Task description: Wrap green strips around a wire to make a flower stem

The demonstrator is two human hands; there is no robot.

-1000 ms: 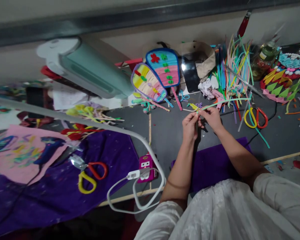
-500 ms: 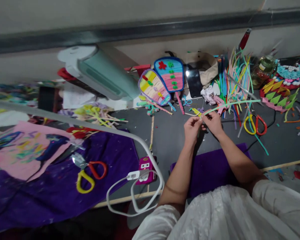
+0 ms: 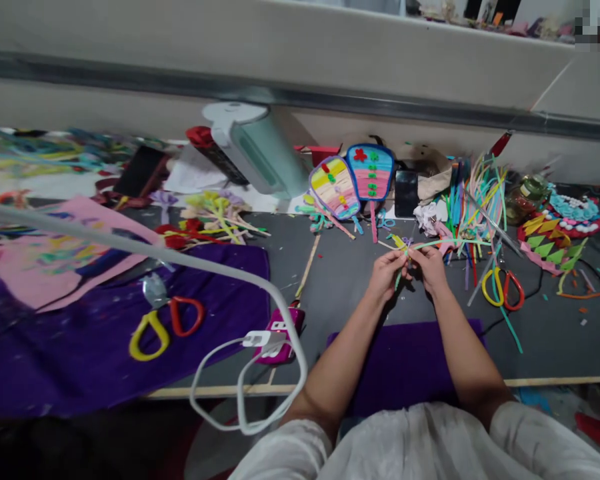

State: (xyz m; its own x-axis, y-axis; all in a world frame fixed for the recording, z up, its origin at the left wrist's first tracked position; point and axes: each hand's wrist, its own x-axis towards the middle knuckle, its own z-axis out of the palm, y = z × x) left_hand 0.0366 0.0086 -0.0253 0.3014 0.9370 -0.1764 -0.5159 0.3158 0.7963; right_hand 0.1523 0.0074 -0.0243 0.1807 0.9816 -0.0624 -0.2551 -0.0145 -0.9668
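Left hand and right hand meet fingertip to fingertip, both pinched shut on a thin light-green pipe cleaner. The fuzzy stem is held just above the dark grey table and runs right toward a loose heap of coloured stems. Near right: scissors with yellow and red loop handles. Behind: two paddle-shaped striped fans. No legible writing.

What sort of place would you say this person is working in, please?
Probably a handicraft worktable: loose bundles of coloured pipe cleaners, two finished decorated fans, and scissors beside both hands, which pinch a green pipe cleaner.
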